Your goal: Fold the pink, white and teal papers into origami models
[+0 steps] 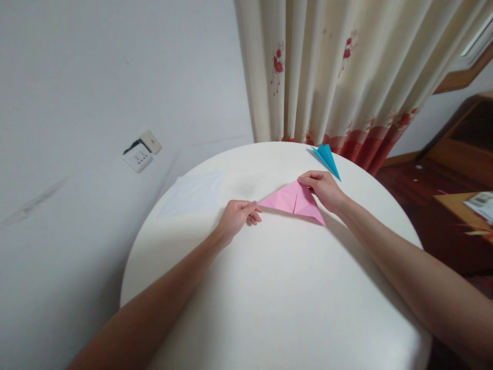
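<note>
Your left hand [235, 217] pinches the pink paper's [295, 201] left tip; your right hand [323, 188] presses its top edge on the counter [277, 288]. Uneven pressure could skew the crease, I judge.

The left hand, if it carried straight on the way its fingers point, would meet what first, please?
Most likely the pink folded paper: the left hand points right along the white table, its fingertips at the paper's left corner. The right hand lies beyond.
</note>
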Available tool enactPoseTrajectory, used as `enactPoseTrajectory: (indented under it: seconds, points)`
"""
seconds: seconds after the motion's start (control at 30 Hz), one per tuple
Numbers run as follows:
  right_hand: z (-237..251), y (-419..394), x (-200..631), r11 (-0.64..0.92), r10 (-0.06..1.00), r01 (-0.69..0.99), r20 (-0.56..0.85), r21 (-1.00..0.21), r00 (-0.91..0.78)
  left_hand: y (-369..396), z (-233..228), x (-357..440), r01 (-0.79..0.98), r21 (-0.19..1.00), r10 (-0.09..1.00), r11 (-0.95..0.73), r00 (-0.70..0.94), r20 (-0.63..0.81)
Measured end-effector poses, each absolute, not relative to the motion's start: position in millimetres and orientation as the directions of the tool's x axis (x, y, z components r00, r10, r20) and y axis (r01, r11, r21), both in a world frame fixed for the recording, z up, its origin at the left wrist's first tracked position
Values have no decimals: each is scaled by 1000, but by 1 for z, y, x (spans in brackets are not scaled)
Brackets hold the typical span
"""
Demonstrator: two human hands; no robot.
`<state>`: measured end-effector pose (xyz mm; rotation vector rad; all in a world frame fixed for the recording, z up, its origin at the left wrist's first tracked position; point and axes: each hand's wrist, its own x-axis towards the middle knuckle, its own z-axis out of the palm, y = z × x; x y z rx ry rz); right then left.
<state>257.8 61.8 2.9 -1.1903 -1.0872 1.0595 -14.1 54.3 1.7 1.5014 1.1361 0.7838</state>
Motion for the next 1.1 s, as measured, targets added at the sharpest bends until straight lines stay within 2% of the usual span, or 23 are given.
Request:
enactPoseTrajectory:
  seconds: [0.13, 0.2, 0.27, 0.37, 0.5, 0.6, 1.1]
  points:
    - [0, 60, 252, 34, 988, -59, 25, -998, 153, 58, 1, -18, 375, 903, 974, -211, 164, 160]
    - [0, 57, 246, 21, 993, -57, 14, -998, 119, 58, 3, -17, 432, 851, 954, -299, 157, 256]
    - [1, 52, 238, 5, 998, -64, 1, -998, 63, 56, 4, -14, 428, 839, 941, -335, 195, 277]
    - [4, 42, 222, -23, 999, -76, -20, -997, -37, 51, 7, -7, 383, 857, 921, -343, 316, 227]
    - [4, 29, 201, -39, 991, -83, -28, -996, -129, 43, 10, -4, 410, 861, 857, -300, 513, 55]
    - [1, 23, 192, -40, 982, -106, -19, -994, -187, 40, 10, -5, 389, 887, 806, -247, 591, -35]
    - [-6, 22, 186, -68, 977, -142, -37, -988, -210, 39, 5, -8, 353, 934, 782, -56, 597, -178]
